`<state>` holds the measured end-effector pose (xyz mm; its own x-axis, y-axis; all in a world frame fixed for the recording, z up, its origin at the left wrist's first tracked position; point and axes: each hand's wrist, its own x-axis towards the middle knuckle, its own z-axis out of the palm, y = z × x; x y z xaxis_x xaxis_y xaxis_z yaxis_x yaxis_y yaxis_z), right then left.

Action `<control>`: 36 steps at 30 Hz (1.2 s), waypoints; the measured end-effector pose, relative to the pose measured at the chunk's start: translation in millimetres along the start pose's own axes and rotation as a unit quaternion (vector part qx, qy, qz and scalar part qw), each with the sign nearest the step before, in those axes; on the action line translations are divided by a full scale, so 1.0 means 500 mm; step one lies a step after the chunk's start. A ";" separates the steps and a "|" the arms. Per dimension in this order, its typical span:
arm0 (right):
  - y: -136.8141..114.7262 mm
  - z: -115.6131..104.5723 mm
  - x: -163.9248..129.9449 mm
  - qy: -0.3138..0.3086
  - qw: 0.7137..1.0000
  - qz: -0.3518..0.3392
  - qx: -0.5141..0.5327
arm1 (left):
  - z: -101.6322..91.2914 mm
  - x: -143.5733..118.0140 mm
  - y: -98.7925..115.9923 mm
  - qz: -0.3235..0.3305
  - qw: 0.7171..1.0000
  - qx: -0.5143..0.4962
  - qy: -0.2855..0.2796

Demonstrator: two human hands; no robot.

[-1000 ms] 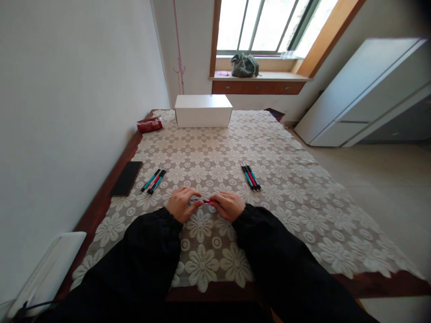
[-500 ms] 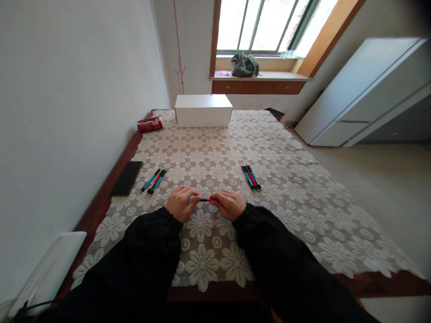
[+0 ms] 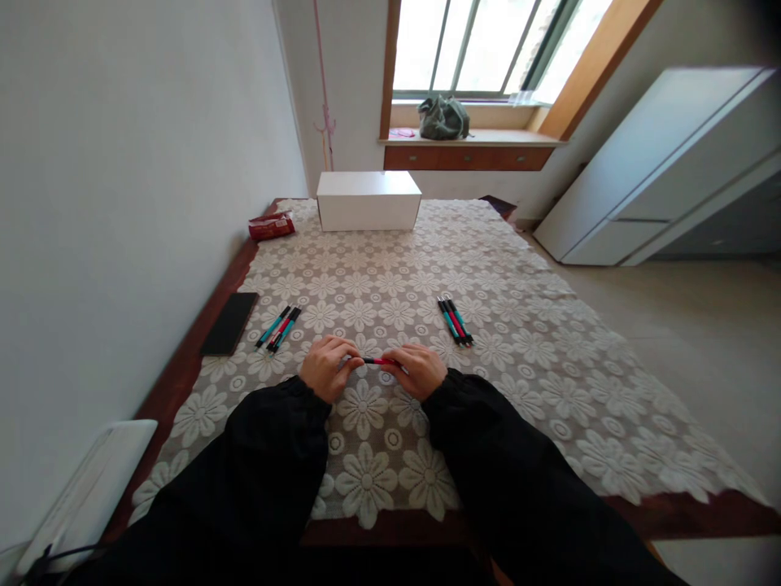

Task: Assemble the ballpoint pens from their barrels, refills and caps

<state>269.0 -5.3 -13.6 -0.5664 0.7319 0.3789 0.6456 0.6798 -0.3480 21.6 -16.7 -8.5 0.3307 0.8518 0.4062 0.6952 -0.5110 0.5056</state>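
Observation:
Between my two hands a red and black pen (image 3: 373,360) is held level, just above the lace tablecloth. My left hand (image 3: 330,365) pinches its black end between thumb and fingers. My right hand (image 3: 416,369) is closed around its red end, and the fingers hide both tips of the pen. To the left lies a group of teal, red and black pens (image 3: 284,329). On the right another bunch of teal, red and black pens (image 3: 455,321) rests side by side on the cloth.
A black phone-like slab (image 3: 230,324) lies at the left table edge. Farther back are a red packet (image 3: 272,225) and a white box (image 3: 368,210). The flowered tablecloth (image 3: 390,260) covers the table, and a wall runs along its left side.
Slightly more of the pen's red part shows between my hands than before. Both hands have hardly moved, and the pens on the cloth lie as they did.

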 end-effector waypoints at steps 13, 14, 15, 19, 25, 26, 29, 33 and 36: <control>0.029 -0.018 0.003 0.122 0.986 0.066 0.095 | -0.003 -0.004 -0.007 -0.083 0.991 -0.057 0.087; 0.030 -0.019 0.002 0.122 0.985 0.070 0.100 | -0.005 -0.004 -0.004 -0.079 0.991 -0.069 0.088; 0.031 -0.019 0.002 0.123 0.984 0.074 0.107 | -0.007 -0.003 0.000 -0.076 0.990 -0.080 0.089; 0.029 -0.018 0.003 0.127 0.972 0.109 0.163 | -0.015 -0.001 0.012 -0.061 0.987 -0.108 0.105; 0.021 -0.002 0.008 0.144 0.925 0.178 0.303 | -0.015 -0.001 0.019 -0.012 0.982 -0.108 0.152; 0.020 0.000 0.008 0.139 0.921 0.179 0.318 | -0.014 -0.001 0.019 -0.004 0.982 -0.108 0.157; 0.017 0.001 0.006 0.127 0.934 0.154 0.297 | -0.012 0.000 0.018 0.013 0.980 -0.111 0.166; 0.011 -0.003 0.002 0.130 0.969 0.107 0.180 | -0.011 0.000 0.019 0.019 0.979 -0.113 0.169; 0.008 0.000 -0.001 0.111 0.978 0.104 0.142 | -0.010 -0.001 0.019 0.026 0.980 -0.107 0.165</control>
<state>271.7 -3.0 -14.9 -0.2928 0.8487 0.4404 0.5496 0.5263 -0.6489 24.5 -22.6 0.0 0.1142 0.7584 0.6417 0.5208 -0.5957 0.6114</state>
